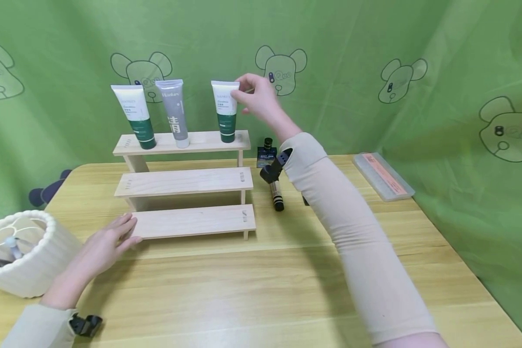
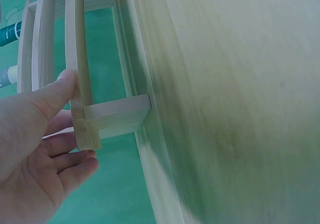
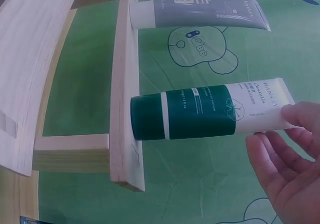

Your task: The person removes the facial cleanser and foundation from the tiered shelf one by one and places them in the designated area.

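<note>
A green-and-white squeeze tube (image 1: 226,108) stands cap down near the right end of the top tier of a three-tier wooden display rack (image 1: 191,223). My right hand (image 1: 258,99) pinches this tube by its flat upper end, and the right wrist view shows its cap against the board. Toward the left of the same tier stand a grey tube (image 1: 174,113) and another green-and-white tube (image 1: 135,113). At the lowest tier's left end, my left hand (image 2: 40,134) grips the board, thumb on one face and fingers curled around the other side.
Right of the rack stand a dark bottle (image 1: 267,153) and a small black-and-tan tube (image 1: 277,195) lying down. A flat clear case (image 1: 384,176) lies at the table's back right. A white ribbed basket (image 1: 48,256) with items inside is beside my left forearm. Green curtain (image 1: 330,43) hangs behind.
</note>
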